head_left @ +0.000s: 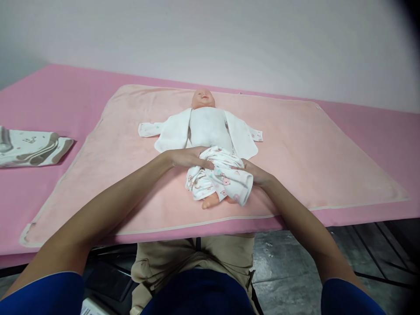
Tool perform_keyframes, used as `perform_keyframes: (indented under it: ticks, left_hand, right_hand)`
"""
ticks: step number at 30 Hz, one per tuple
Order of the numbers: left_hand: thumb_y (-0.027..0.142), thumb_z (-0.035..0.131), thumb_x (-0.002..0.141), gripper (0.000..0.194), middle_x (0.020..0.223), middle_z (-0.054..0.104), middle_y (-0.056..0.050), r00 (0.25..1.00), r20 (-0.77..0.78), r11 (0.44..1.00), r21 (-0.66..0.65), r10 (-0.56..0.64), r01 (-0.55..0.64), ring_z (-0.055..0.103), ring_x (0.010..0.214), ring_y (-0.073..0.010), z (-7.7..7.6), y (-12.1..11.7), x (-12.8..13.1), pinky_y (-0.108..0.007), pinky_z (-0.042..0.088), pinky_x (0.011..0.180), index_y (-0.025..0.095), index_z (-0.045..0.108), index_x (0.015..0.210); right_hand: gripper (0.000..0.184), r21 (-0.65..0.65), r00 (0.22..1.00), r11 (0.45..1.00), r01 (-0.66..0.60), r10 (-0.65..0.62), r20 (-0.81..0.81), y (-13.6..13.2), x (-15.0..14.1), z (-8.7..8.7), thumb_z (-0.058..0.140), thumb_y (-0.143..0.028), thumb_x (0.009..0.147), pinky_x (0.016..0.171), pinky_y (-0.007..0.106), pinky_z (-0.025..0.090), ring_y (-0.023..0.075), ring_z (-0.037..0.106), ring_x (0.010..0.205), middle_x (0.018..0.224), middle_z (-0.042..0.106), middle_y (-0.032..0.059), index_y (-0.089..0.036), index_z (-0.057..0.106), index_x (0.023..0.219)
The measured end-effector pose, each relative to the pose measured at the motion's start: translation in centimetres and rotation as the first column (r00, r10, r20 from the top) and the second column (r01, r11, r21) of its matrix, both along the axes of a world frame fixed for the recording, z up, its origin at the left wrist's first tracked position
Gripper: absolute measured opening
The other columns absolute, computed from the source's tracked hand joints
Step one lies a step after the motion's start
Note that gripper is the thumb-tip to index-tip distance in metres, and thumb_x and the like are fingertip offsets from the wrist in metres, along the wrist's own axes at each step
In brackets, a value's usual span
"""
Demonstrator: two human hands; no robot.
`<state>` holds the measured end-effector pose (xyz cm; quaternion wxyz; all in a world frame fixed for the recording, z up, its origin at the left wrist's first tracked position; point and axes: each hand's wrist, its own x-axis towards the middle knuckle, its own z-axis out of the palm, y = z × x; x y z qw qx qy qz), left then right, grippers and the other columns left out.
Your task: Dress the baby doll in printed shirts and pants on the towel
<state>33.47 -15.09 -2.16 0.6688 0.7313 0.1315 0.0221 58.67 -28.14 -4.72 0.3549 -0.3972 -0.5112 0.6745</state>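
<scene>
A baby doll [210, 127] lies on its back, head at the far side, on a peach blanket [305, 148]. Its white jacket [173, 129] is spread open under it, with the sleeves out to both sides. Printed white baby pants [226, 179] are bunched around the doll's legs, and one foot [210, 201] sticks out below a leg opening. My left hand [190, 158] grips the pants at the waist on the left, thumb on top. On the right side my right hand [256, 172] grips them too, its fingers partly hidden by the cloth.
The blanket lies on a pink-covered table [78, 94], whose near edge is just in front of my body. At the far left rests a folded white and brown baby cloth [33, 146]. A pale wall [229, 43] stands behind the table.
</scene>
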Motion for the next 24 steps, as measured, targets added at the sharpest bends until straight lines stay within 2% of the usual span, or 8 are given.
perform_keyframes:
  ticks: [4, 7, 11, 14, 16, 18, 21, 24]
  left_hand:
    - [0.061, 0.095, 0.077, 0.064, 0.106, 0.084, -0.01, 0.999, -0.047, 0.998, -0.067, 0.016, -0.019, 0.079, 0.101, -0.0269, 0.0, 0.0, -0.3, -0.034, 0.064, 0.09, 0.018, 0.08, 0.122]
    - [0.064, 0.097, 0.074, 0.064, 0.102, 0.084, -0.012, 0.999, -0.045, 0.994, -0.106, -0.01, 0.005, 0.08, 0.095, -0.0276, 0.0, 0.1, -0.4, -0.035, 0.065, 0.086, 0.017, 0.083, 0.116]
    - [0.061, 0.096, 0.078, 0.058, 0.098, 0.084, -0.013, 0.999, -0.01, 0.996, -0.077, -0.052, 0.052, 0.08, 0.096, -0.0281, -0.2, 0.2, -0.4, -0.035, 0.066, 0.086, 0.016, 0.084, 0.112]
    - [0.061, 0.092, 0.083, 0.056, 0.1, 0.085, -0.013, 0.998, 0.005, 0.997, -0.056, -0.056, 0.056, 0.081, 0.104, -0.0289, 0.2, 0.0, -0.2, -0.036, 0.066, 0.09, 0.016, 0.084, 0.117]
    - [0.059, 0.092, 0.085, 0.052, 0.103, 0.085, -0.013, 0.997, -0.017, 0.996, -0.049, -0.076, 0.076, 0.081, 0.103, -0.0283, 0.6, -0.2, -0.1, -0.035, 0.066, 0.089, 0.017, 0.085, 0.116]
    - [0.058, 0.094, 0.082, 0.049, 0.103, 0.085, -0.012, 0.989, -0.051, 0.99, -0.047, -0.137, 0.134, 0.081, 0.096, -0.0275, 1.0, -0.4, -0.1, -0.034, 0.067, 0.082, 0.018, 0.087, 0.11]
    - [0.053, 0.1, 0.074, 0.046, 0.095, 0.085, -0.011, 0.961, -0.097, 0.966, -0.047, -0.258, 0.255, 0.08, 0.084, -0.0265, 1.0, -0.4, -0.1, -0.032, 0.065, 0.07, 0.019, 0.088, 0.102]
    - [0.049, 0.101, 0.074, 0.043, 0.097, 0.085, -0.01, 0.964, -0.073, 0.967, -0.004, -0.254, 0.254, 0.08, 0.085, -0.0258, 0.6, -0.3, -0.1, -0.032, 0.066, 0.072, 0.018, 0.087, 0.101]
  right_hand:
    - [0.055, 0.032, 0.992, 0.996, 0.088, -0.085, -0.09, -0.1, -0.5, -0.6, 0.088, -0.069, 0.086, 0.09, 0.035, 0.06, 0.0258, 0.075, 0.101, 0.099, 0.081, 0.0078, -0.019, 0.08, 0.108]
    - [0.063, 0.036, 0.984, 0.992, 0.12, -0.114, -0.139, -0.3, -1.0, -0.2, 0.083, -0.074, 0.088, 0.093, 0.037, 0.061, 0.028, 0.076, 0.106, 0.105, 0.081, 0.0108, -0.018, 0.079, 0.118]
    - [0.057, 0.063, 0.997, 0.995, -0.072, 0.073, -0.013, -0.5, -0.2, 0.8, 0.081, -0.068, 0.094, 0.087, 0.032, 0.06, 0.0235, 0.075, 0.098, 0.102, 0.081, 0.0094, -0.015, 0.08, 0.116]
    - [0.052, 0.05, 0.948, 0.95, -0.309, 0.302, 0.103, -0.4, 0.9, 1.3, 0.089, -0.059, 0.09, 0.083, 0.03, 0.061, 0.021, 0.074, 0.095, 0.102, 0.08, 0.0071, -0.016, 0.079, 0.116]
    - [0.052, 0.051, 0.917, 0.919, -0.39, 0.382, 0.112, -0.4, 1.4, 1.2, 0.092, -0.058, 0.087, 0.077, 0.029, 0.061, 0.0196, 0.072, 0.089, 0.097, 0.079, 0.0059, -0.016, 0.079, 0.114]
    - [0.053, 0.094, 0.932, 0.929, -0.358, 0.35, 0.089, -0.3, 1.6, 0.9, 0.091, -0.061, 0.088, 0.081, 0.03, 0.061, 0.0201, 0.073, 0.09, 0.097, 0.079, 0.0064, -0.016, 0.079, 0.112]
    - [0.058, 0.165, 0.974, 0.96, -0.227, 0.221, 0.057, -0.2, 1.4, 0.4, 0.083, -0.068, 0.093, 0.097, 0.034, 0.06, 0.0239, 0.074, 0.108, 0.111, 0.08, 0.0099, -0.016, 0.078, 0.118]
    - [0.057, 0.15, 0.963, 0.952, -0.266, 0.256, 0.083, -0.3, 1.2, 0.4, 0.077, -0.067, 0.099, 0.091, 0.032, 0.06, 0.0217, 0.073, 0.1, 0.111, 0.08, 0.0102, -0.014, 0.077, 0.12]
